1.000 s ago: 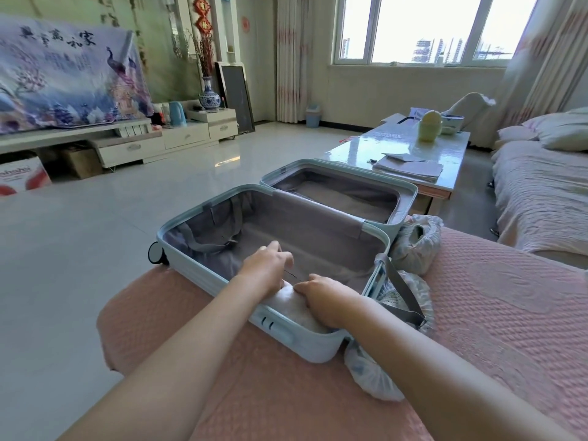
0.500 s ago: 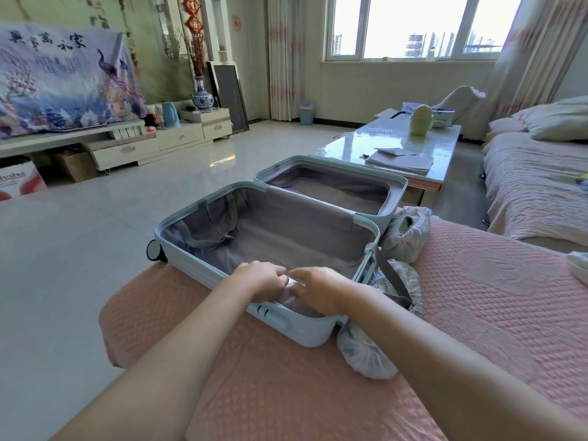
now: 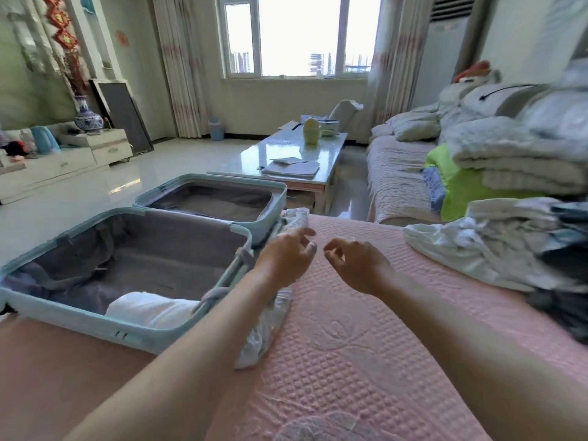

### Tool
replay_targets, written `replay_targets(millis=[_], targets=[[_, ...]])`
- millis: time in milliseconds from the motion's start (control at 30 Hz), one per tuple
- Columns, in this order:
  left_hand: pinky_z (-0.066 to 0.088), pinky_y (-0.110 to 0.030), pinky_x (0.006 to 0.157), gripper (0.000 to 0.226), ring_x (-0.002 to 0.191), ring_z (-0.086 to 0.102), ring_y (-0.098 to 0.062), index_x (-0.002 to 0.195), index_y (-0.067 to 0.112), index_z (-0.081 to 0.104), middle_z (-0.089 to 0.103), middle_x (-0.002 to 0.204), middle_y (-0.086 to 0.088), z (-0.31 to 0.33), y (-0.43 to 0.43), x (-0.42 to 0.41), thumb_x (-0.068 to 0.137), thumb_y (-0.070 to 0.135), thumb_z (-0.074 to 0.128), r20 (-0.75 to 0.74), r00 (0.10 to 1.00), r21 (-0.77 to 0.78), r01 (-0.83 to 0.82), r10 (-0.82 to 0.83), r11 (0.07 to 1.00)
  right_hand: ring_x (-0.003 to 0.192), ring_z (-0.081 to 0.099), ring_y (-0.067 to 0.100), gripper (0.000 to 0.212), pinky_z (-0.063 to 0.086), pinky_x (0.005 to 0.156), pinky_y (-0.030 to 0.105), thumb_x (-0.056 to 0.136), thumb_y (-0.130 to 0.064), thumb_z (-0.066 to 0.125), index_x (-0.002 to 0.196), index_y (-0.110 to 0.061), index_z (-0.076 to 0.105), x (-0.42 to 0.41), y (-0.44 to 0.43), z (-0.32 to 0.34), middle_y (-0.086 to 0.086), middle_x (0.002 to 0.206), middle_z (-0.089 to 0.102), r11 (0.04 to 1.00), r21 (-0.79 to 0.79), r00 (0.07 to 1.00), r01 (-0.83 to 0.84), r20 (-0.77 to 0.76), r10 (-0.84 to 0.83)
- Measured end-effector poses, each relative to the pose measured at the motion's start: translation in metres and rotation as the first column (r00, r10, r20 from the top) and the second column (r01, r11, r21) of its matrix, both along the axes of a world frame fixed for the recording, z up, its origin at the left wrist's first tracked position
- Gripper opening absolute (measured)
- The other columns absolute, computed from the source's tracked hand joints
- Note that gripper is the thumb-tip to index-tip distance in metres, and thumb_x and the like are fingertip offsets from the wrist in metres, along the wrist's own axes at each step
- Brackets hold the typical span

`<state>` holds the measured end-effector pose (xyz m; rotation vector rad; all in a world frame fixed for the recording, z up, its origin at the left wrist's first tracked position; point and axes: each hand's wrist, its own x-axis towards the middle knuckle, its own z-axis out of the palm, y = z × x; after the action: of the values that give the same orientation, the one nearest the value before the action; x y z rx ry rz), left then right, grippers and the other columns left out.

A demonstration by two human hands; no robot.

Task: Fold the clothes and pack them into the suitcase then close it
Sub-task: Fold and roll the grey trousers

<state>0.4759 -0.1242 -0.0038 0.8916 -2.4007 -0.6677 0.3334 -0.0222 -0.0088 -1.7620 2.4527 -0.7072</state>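
Observation:
A light blue suitcase (image 3: 79, 319) lies open on the pink bed cover, its grey-lined lid half (image 3: 210, 202) lying flat behind it. A folded white garment (image 3: 149, 310) rests in the near corner of the front half. My left hand (image 3: 286, 259) and my right hand (image 3: 356, 265) hover above the bed to the right of the suitcase, fingers loosely curled, holding nothing. A heap of unfolded clothes (image 3: 496, 249), white and dark, lies on the bed at the right.
A crumpled clear plastic cover (image 3: 267, 326) lies along the suitcase's right side. Beyond the bed stand a glass coffee table (image 3: 331, 148) and a sofa (image 3: 397, 173) piled with blankets. The floor lies to the left.
Both hands have left the white garment in the suitcase and moved right, above the bed. My view has swung right, bringing the clothes heap into sight.

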Motion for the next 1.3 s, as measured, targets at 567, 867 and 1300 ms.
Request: replay_targets(millis=[567, 867, 1300], targets=[[0.047, -0.030, 0.089, 0.036, 0.110, 0.060, -0.026, 0.131, 0.026, 0.055, 0.064, 0.123, -0.003, -0.050, 0.146, -0.399, 0.096, 0.029, 0.046, 0.170, 0.895, -0.020, 0.421, -0.412, 0.907, 0.130, 0.044, 0.032, 0.043, 0.039, 0.104, 0.043, 0.088, -0.021, 0.056, 0.130, -0.019, 0.060, -0.358, 0.207, -0.055, 0.010, 0.144, 0.044, 0.785, 0.036, 0.764, 0.618, -0.264, -0.589], [0.042, -0.036, 0.096, 0.061, 0.134, 0.040, -0.021, 0.147, 0.033, 0.035, 0.043, 0.146, 0.003, -0.063, 0.172, -0.508, 0.091, 0.019, 0.055, 0.038, 0.854, 0.006, 0.520, -0.520, 0.854, 0.120, 0.055, 0.032, 0.057, 0.049, 0.089, 0.036, 0.090, -0.001, 0.049, 0.142, -0.024, 0.050, -0.445, 0.227, -0.039, 0.011, 0.138, 0.053, 0.544, 0.094, 0.551, 0.834, -0.082, -0.831], [0.053, -0.040, 0.082, 0.007, 0.083, 0.064, -0.022, 0.091, 0.008, 0.074, 0.070, 0.092, -0.006, -0.057, 0.191, -0.426, 0.088, 0.013, 0.070, 0.071, 0.641, -0.342, 0.736, -0.764, 0.585, 0.070, 0.058, 0.012, 0.015, 0.051, 0.069, 0.036, 0.071, -0.016, 0.051, 0.062, -0.027, 0.056, -0.320, 0.257, -0.047, -0.010, 0.067, 0.062, 0.726, -0.453, 0.856, 0.517, 0.251, -0.453]])
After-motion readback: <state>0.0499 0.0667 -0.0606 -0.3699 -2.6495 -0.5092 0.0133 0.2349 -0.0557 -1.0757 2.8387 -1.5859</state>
